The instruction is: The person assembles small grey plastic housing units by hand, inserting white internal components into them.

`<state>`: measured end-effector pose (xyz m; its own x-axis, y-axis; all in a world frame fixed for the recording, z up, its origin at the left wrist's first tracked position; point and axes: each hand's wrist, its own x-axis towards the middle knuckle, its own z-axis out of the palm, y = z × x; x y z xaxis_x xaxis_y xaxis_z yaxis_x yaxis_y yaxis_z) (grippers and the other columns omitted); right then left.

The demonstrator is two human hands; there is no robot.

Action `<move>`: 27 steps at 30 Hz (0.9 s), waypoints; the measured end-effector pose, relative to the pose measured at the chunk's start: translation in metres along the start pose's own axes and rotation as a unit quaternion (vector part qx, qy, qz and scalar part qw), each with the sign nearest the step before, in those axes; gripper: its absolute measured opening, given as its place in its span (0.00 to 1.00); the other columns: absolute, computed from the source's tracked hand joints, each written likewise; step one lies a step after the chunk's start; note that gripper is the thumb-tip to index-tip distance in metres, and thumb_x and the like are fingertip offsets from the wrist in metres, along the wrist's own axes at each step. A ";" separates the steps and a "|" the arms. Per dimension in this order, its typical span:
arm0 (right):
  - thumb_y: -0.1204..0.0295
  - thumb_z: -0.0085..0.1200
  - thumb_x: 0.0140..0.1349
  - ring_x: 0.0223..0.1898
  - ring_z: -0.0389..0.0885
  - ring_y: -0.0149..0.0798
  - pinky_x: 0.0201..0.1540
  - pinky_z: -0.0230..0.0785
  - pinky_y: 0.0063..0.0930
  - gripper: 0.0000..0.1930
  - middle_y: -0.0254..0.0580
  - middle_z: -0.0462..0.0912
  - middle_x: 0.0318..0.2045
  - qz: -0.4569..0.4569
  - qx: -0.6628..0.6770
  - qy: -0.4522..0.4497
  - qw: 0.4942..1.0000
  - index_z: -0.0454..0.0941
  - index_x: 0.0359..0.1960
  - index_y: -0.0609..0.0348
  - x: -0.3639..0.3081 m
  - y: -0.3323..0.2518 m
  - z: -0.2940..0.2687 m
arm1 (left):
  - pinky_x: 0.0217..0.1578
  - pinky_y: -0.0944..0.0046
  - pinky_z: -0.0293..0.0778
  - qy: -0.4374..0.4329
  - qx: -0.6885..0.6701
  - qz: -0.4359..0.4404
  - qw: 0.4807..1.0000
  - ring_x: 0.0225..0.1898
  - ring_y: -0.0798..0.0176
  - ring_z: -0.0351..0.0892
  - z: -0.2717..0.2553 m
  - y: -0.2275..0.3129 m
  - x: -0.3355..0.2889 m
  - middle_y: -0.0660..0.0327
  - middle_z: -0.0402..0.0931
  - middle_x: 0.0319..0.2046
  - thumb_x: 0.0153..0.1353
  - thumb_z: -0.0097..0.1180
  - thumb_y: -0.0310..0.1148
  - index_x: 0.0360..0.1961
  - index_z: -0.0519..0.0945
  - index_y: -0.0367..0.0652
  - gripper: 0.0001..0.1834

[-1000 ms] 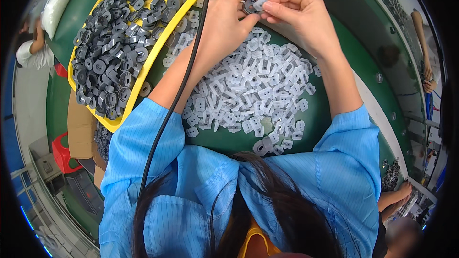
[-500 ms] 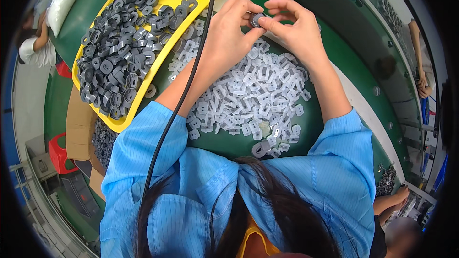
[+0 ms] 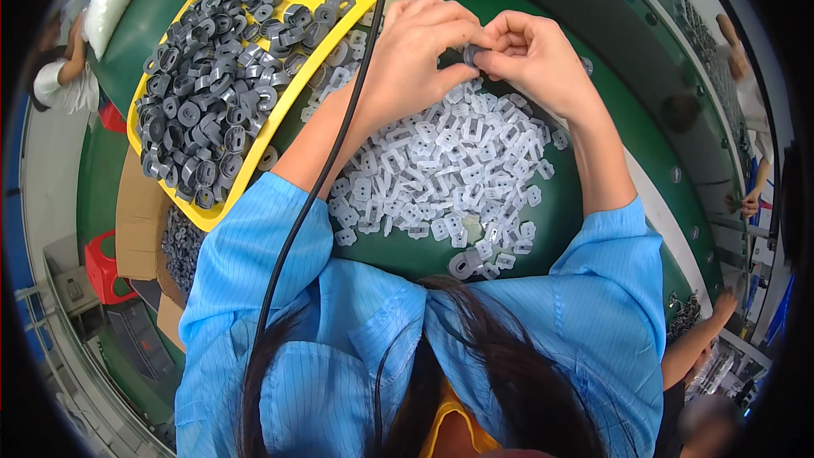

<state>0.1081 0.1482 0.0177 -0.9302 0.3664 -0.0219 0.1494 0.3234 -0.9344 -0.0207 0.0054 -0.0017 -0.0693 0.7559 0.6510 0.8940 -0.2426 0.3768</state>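
Above the far edge of a heap of translucent white plastic pieces (image 3: 449, 157), both hands meet at a small dark grey plastic part (image 3: 471, 54). My right hand (image 3: 538, 64) pinches it between thumb and fingers. My left hand (image 3: 415, 55) curls in from the other side, its thumb and forefinger tips at the part; its remaining fingers are bent and partly hidden. Fingers cover much of the part. To the left lies a yellow tray (image 3: 262, 153) heaped with grey ring-shaped parts (image 3: 199, 110). One grey part (image 3: 465, 264) rests at the heap's near edge.
A black cable (image 3: 318, 178) hangs across the view in front of my left forearm. Below the tray stands a cardboard box (image 3: 138, 229) of small grey parts, beside a red stool (image 3: 106, 267). Other people are at the far left and right. The green tabletop (image 3: 551, 203) shows around the heap.
Both hands have shifted slightly right and down with the grey part. My right fingers have closed further over it, and the left hand has turned so its fingers bend toward it.
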 end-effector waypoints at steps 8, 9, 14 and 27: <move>0.77 0.57 0.53 0.32 0.80 0.27 0.38 0.73 0.20 0.07 0.36 0.81 0.31 -0.027 0.273 0.003 0.962 0.76 0.34 0.61 0.005 0.009 0.005 | 0.43 0.64 0.71 0.069 -0.064 -0.020 0.995 0.40 0.58 0.78 0.001 0.004 0.006 0.59 0.78 0.38 0.41 0.69 0.25 0.37 0.81 0.40 0.18; 0.78 0.57 0.53 0.33 0.80 0.27 0.39 0.72 0.18 0.07 0.35 0.81 0.31 -0.005 0.341 -0.028 0.940 0.75 0.34 0.60 0.004 0.012 0.004 | 0.43 0.64 0.71 0.068 -0.066 -0.021 0.995 0.40 0.58 0.78 0.003 0.005 0.006 0.59 0.78 0.38 0.41 0.69 0.25 0.37 0.81 0.40 0.18; 0.79 0.57 0.53 0.32 0.79 0.26 0.38 0.72 0.19 0.06 0.32 0.79 0.28 -0.004 0.289 -0.029 0.957 0.74 0.33 0.60 0.003 0.000 0.003 | 0.41 0.63 0.71 0.076 -0.065 -0.023 0.995 0.39 0.57 0.77 0.000 0.004 0.006 0.59 0.77 0.36 0.40 0.69 0.24 0.37 0.80 0.40 0.18; 0.72 0.61 0.51 0.33 0.76 0.25 0.36 0.67 0.17 0.12 0.31 0.78 0.29 0.075 0.240 -0.024 0.968 0.75 0.36 0.58 0.011 0.017 -0.013 | 0.43 0.67 0.70 -0.156 -0.098 -0.160 0.970 0.43 0.65 0.74 -0.035 -0.007 -0.002 0.64 0.75 0.42 0.47 0.66 0.28 0.47 0.76 0.44 0.23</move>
<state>0.1050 0.1690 0.0057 -0.9266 0.3323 -0.1762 0.1223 -0.1770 -0.9766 -0.0419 -0.0154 0.0175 -0.1652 0.9513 0.2604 0.7445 -0.0528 0.6655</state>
